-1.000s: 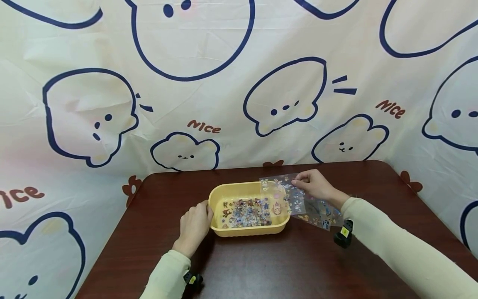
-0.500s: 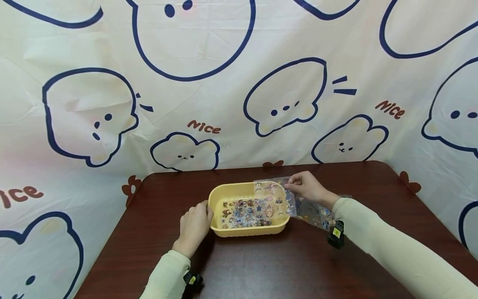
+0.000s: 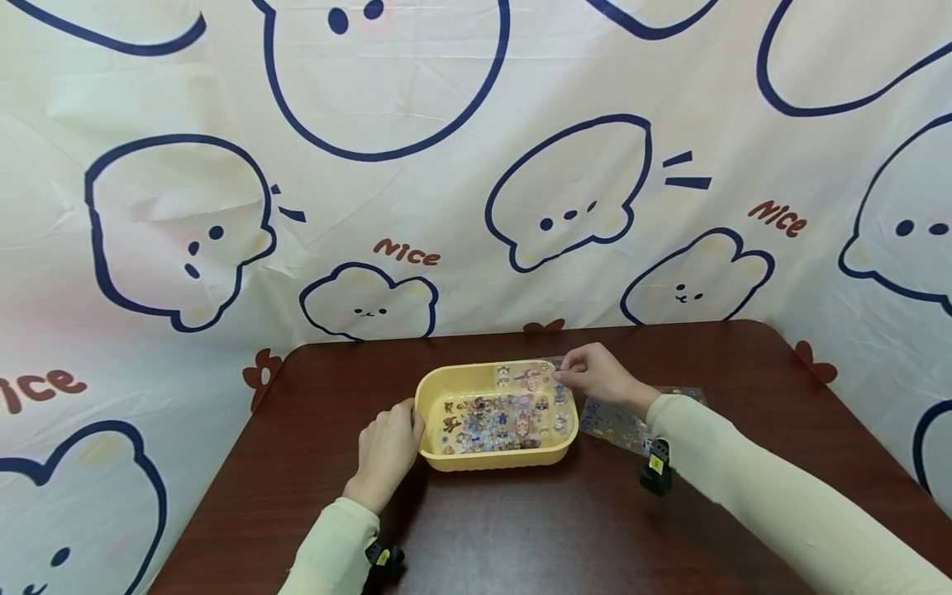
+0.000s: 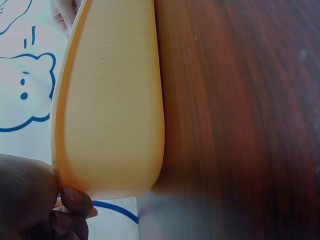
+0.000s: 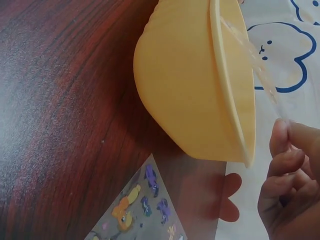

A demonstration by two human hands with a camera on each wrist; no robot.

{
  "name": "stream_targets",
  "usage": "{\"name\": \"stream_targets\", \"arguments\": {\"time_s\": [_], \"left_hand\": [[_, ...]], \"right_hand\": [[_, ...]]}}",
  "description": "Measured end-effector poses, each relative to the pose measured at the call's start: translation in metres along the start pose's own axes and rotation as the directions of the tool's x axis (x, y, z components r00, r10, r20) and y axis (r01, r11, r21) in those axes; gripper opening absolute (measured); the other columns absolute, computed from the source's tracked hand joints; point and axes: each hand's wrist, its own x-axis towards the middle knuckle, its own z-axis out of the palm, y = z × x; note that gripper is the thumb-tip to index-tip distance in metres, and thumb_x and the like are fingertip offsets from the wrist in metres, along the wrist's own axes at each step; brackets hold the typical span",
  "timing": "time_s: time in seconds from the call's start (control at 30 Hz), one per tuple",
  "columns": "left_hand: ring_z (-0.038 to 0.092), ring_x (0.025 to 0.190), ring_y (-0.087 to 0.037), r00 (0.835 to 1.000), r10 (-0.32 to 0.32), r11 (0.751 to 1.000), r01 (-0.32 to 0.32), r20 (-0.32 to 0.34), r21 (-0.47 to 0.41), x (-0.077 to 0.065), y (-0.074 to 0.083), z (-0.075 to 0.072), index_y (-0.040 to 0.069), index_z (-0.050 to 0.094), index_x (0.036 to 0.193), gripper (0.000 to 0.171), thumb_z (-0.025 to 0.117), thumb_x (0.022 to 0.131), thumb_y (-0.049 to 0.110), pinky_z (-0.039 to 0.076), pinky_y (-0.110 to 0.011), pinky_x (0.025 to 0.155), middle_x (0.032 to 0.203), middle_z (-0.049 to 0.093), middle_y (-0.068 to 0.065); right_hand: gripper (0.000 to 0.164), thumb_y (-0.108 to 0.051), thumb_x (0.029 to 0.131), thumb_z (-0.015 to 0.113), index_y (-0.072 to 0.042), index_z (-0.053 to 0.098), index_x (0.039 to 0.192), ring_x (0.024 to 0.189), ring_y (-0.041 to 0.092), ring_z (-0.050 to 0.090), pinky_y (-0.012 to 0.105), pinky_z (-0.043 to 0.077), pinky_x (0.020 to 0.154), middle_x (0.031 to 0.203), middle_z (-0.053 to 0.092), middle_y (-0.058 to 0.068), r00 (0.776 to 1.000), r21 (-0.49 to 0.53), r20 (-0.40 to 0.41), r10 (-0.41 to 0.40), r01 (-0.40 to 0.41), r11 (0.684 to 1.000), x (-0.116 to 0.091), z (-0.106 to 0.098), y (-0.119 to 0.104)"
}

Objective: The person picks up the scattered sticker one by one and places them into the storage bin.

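A yellow plastic basin (image 3: 498, 461) stands on the table. My left hand (image 3: 389, 450) grips its left rim, fingertips curled over the edge in the left wrist view. Between thumb and forefinger, my right hand (image 3: 602, 376) pinches a clear sticker sheet (image 3: 523, 401) by its right edge. That sheet, printed with small cartoon figures, slants over the right part of the basin, its far end lower inside the rim in the right wrist view. Several small colourful cartoon stickers (image 3: 476, 426) show on the basin's bottom; whether they are loose or on a sheet I cannot tell.
Another clear sticker sheet (image 3: 613, 426) lies on the dark red-brown table (image 3: 521, 529), right of the basin and partly under the right forearm. A white cloth (image 3: 461, 198) with blue cartoon outlines hangs behind the table and along its sides.
My right hand has moved left with the sticker sheet, bringing it from the basin's right edge to over its right part. The left hand and basin have stayed in place.
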Motion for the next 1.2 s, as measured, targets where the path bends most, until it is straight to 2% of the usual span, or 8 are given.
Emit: {"name": "stream_targets", "arguments": {"time_s": [0.2, 0.33, 0.5, 0.7, 0.93, 1.2], "left_hand": [[0.056, 0.053, -0.021, 1.000, 0.002, 1.000, -0.002, -0.005, 0.001, 0.000, 0.000, 0.001, 0.004, 0.072, 0.114, 0.026, 0.059, 0.097, 0.018, 0.041, -0.038, 0.048, 0.080, 0.072, -0.015], [0.055, 0.053, -0.020, 1.000, 0.002, 1.000, -0.002, -0.001, 0.000, 0.000, 0.000, 0.000, 0.004, 0.072, 0.111, 0.024, 0.059, 0.097, 0.018, 0.040, -0.037, 0.048, 0.077, 0.071, -0.013], [0.056, 0.054, -0.021, 1.000, 0.000, 1.000, 0.000, 0.002, -0.003, 0.000, 0.000, 0.000, 0.004, 0.072, 0.112, 0.025, 0.058, 0.097, 0.017, 0.041, -0.038, 0.048, 0.078, 0.072, -0.014], [0.058, 0.056, -0.022, 1.000, -0.001, 1.000, 0.001, 0.002, -0.006, 0.000, -0.001, -0.001, 0.004, 0.072, 0.114, 0.027, 0.058, 0.096, 0.018, 0.043, -0.040, 0.050, 0.082, 0.073, -0.015], [0.061, 0.058, -0.023, 1.000, -0.004, 1.000, 0.004, 0.008, 0.001, 0.000, -0.001, 0.000, 0.002, 0.071, 0.120, 0.030, 0.058, 0.097, 0.017, 0.046, -0.042, 0.052, 0.089, 0.075, -0.017], [0.062, 0.058, -0.024, 1.000, -0.004, 1.000, 0.004, -0.003, -0.001, -0.001, 0.000, 0.000, 0.002, 0.071, 0.118, 0.029, 0.059, 0.096, 0.016, 0.047, -0.043, 0.052, 0.087, 0.075, -0.017]], "right_hand": [[0.019, -0.015, 0.097, 0.066, -0.004, 0.066, 0.082, 0.051, 0.009, 0.041, 0.024, 0.035, 0.049, 0.060, 0.059, 0.000, 0.998, -0.006, 0.007, 0.069, -0.068, 0.998, 0.003, 0.004, -0.006], [0.017, -0.015, 0.097, 0.066, -0.003, 0.067, 0.084, 0.056, 0.011, 0.048, 0.024, 0.038, 0.051, 0.071, 0.069, 0.004, 0.996, -0.023, 0.012, 0.086, -0.085, 0.996, 0.004, 0.006, -0.008], [0.016, -0.015, 0.096, 0.067, -0.003, 0.068, 0.085, 0.057, 0.011, 0.051, 0.024, 0.040, 0.052, 0.073, 0.070, 0.005, 0.995, -0.042, 0.017, 0.097, -0.096, 0.994, 0.005, 0.008, -0.010], [0.016, -0.016, 0.095, 0.069, -0.005, 0.068, 0.084, 0.050, 0.009, 0.044, 0.024, 0.037, 0.049, 0.069, 0.067, 0.003, 0.993, -0.060, 0.027, 0.113, -0.111, 0.992, 0.007, 0.011, -0.011], [0.015, -0.016, 0.095, 0.070, -0.005, 0.069, 0.084, 0.055, 0.012, 0.049, 0.025, 0.039, 0.051, 0.072, 0.069, 0.005, 0.993, -0.085, 0.033, 0.116, -0.113, 0.990, 0.009, 0.015, -0.011], [0.016, -0.018, 0.094, 0.071, -0.007, 0.067, 0.083, 0.059, 0.012, 0.053, 0.025, 0.041, 0.053, 0.072, 0.069, 0.004, 0.992, -0.155, 0.019, 0.124, -0.119, 0.981, 0.011, 0.019, -0.012]]}}
